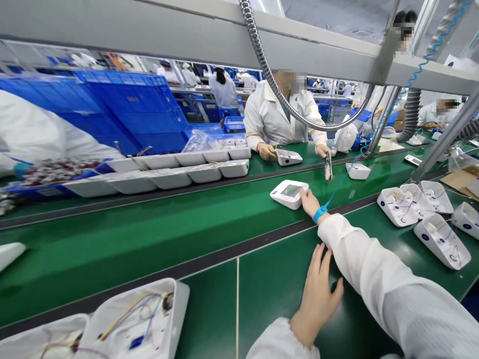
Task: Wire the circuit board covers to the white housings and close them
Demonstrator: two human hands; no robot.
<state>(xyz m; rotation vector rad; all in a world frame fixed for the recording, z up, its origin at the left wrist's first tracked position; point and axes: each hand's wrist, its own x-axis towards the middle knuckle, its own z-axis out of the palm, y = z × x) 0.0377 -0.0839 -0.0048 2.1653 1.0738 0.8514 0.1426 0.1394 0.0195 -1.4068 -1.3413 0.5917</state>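
Note:
My right hand (310, 202), with a blue wrist strap (320, 213) and coiled cord, reaches over the green conveyor belt (179, 214). Its fingers grip the right edge of a white blood pressure monitor (287, 193), which has a grey screen facing up. Below my right forearm, my left hand (318, 294) is held over the green worktop (269, 294), fingers stretched and thumb apart, with nothing in it. The fingertips of my right hand are partly hidden by the monitor's corner.
Open white housings with wires stand at the lower left (140, 319) and on the right (443, 242). Across the belt, a co-worker (282, 114) handles a housing (289, 157). A row of white housings (170, 180) lines the far side. A metal hose (258, 45) hangs overhead.

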